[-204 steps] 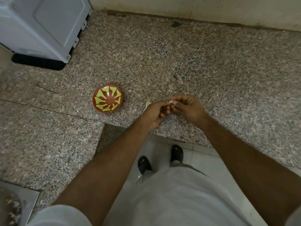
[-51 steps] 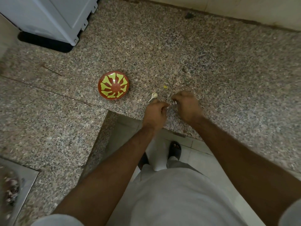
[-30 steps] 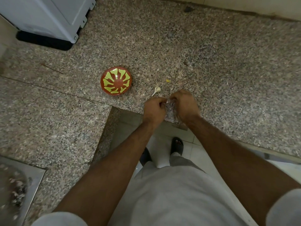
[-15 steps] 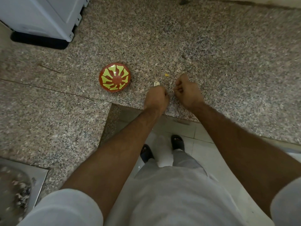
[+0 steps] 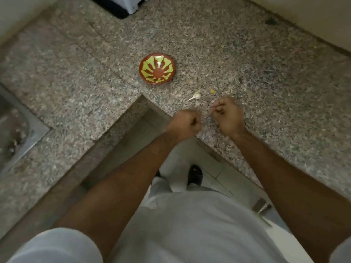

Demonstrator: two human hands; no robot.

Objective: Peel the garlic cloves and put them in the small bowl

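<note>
The small bowl (image 5: 157,71), red-brown with a yellow-green pattern, stands on the granite counter (image 5: 247,63) with nothing visible inside. An unpeeled garlic clove (image 5: 195,96) with a pale tail lies on the counter between the bowl and my hands. My left hand (image 5: 185,124) is curled into a blurred fist at the counter's edge, and its contents are hidden. My right hand (image 5: 227,114) is also curled, a short gap to the right. It pinches a thin pale strip at its fingertips, apparently garlic skin.
A tiny yellow scrap (image 5: 212,91) lies right of the loose clove. A steel sink (image 5: 17,120) is set into the counter at the left. A grey appliance on a black base (image 5: 121,8) stands at the back. The counter forms an inner corner around my legs.
My hands were together working on one clove; they have pulled apart into separate fists. The view has swung, so the bowl and loose clove sit further right.
</note>
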